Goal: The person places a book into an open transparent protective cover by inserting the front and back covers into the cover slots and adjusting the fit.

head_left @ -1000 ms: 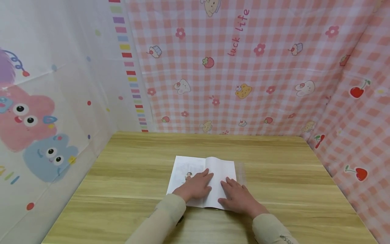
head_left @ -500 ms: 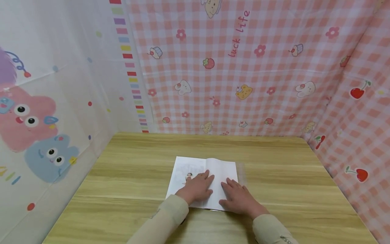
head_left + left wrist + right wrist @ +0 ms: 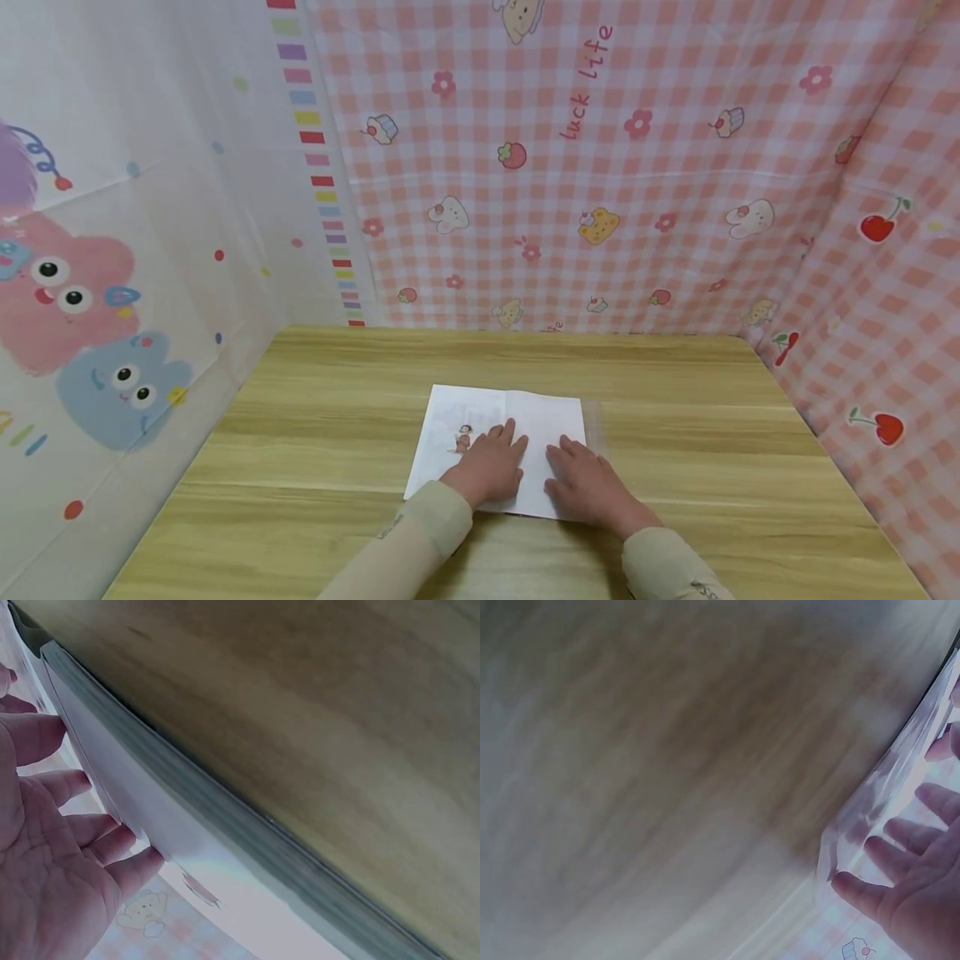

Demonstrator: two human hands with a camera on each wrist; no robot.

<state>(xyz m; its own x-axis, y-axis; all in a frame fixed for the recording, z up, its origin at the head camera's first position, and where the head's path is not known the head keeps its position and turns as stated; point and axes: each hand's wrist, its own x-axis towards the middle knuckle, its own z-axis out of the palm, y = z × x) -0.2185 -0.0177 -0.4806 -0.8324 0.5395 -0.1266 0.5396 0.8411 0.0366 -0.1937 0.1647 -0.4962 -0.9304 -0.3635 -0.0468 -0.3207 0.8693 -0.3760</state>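
Observation:
An open book [image 3: 427,467] lies on the table, its left page showing a small printed figure [image 3: 463,437] and its right page [image 3: 536,412] plain white. My left hand [image 3: 491,467], fingers straight and spread, rests on the book close to the centre fold. On the right page lies my right hand [image 3: 588,483], also with fingers extended, near the outer edge. A clear plastic cover flap [image 3: 595,425] sticks out past that edge. Seen from the left wrist, the fingertips touch the page above the thick page block [image 3: 187,795]. The right wrist view shows fingers along the clear plastic [image 3: 859,810].
The wood-grain table [image 3: 315,417] spreads around the book. Behind it hangs a pink checked cloth [image 3: 555,192]; a white cartoon-printed cloth [image 3: 180,208] is on the left and another checked cloth [image 3: 885,333] on the right.
The raised right page beside the fold has flattened. My left hand has slid slightly to the right, uncovering more of the printed figure, and the right thumb has moved up a little.

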